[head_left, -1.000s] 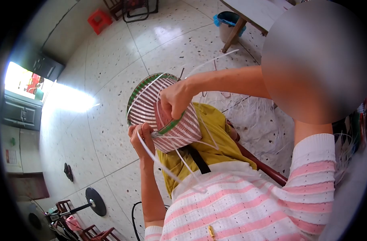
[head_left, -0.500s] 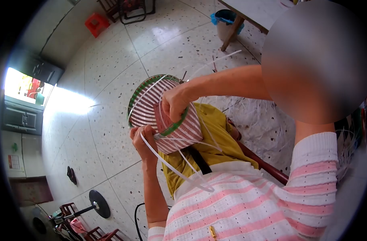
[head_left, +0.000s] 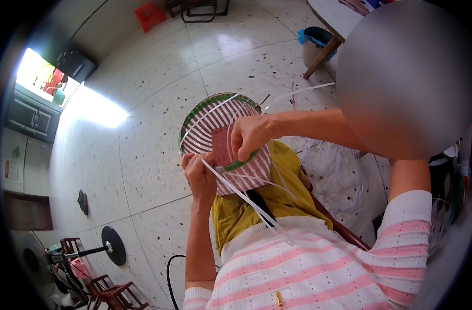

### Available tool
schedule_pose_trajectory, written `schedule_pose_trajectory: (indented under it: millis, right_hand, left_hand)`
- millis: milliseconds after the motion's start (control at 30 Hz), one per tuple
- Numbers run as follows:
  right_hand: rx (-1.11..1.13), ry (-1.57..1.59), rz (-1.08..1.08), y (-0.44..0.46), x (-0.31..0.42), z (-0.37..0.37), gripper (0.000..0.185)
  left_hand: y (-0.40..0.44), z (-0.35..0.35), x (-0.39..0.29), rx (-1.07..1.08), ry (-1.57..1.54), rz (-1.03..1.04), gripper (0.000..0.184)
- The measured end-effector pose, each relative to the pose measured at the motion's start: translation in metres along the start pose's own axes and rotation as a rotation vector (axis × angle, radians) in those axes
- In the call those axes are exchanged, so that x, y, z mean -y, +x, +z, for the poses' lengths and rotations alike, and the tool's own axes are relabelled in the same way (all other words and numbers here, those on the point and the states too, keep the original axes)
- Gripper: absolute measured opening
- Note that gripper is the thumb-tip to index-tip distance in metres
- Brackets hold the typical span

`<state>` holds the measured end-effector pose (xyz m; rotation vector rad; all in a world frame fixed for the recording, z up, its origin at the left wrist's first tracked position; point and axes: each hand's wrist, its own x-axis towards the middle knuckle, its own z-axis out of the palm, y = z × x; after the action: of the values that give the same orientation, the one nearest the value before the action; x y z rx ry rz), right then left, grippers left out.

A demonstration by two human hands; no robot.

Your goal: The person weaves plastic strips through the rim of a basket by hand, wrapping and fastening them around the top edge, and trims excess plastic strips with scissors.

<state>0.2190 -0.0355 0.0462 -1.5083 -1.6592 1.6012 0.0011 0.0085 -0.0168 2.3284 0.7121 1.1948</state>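
Observation:
A woven basket (head_left: 194,126) with red-brown and white stripes and a green rim rests tilted on my lap, its mouth facing up. My left hand (head_left: 200,173) is closed on the near left part of the rim, with white plastic strips (head_left: 241,194) trailing from beside it toward my chest. Inside the mouth is a flat red-brown patch (head_left: 221,144). Over the right side of the rim, my right hand (head_left: 250,137) has its fingers curled down beside that patch. A thin white strip runs along its fingers; what the fingertips hold is hidden.
Loose white strips (head_left: 334,165) lie heaped on the speckled floor at my right. A lined bin (head_left: 316,44) stands by a table leg (head_left: 323,57). Farther off are a red stool (head_left: 150,16), a round black stand base (head_left: 113,246) and wooden chairs (head_left: 112,292).
The view has shifted, so the basket and both hands appear farther right. Both hands stay at the rim, and more of the red-brown patch shows beside my right hand.

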Motion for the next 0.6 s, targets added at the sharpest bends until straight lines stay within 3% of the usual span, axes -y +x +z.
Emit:
schedule_pose_trajectory:
  millis: [167,333,400,600]
  right_hand:
    - [-0.029,0.015,0.03,-0.003,0.011,0.006,0.02]
    - [-0.058,-0.182,-0.128,0.0,0.013,0.005,0.021]
    - [-0.007,-0.245,-0.105,0.002,0.014,0.001,0.021]
    - [0.084,-0.304,-0.101,0.007,0.019,-0.002,0.021]
  left_hand:
    - [-0.002,0.001,0.004,-0.003,-0.003,-0.017,0.044]
    - [-0.002,0.0,0.004,-0.026,-0.021,-0.028,0.042]
    - [-0.004,-0.002,0.007,0.012,-0.039,-0.027,0.018]
    - [-0.003,-0.002,0.003,-0.017,-0.065,-0.051,0.022]
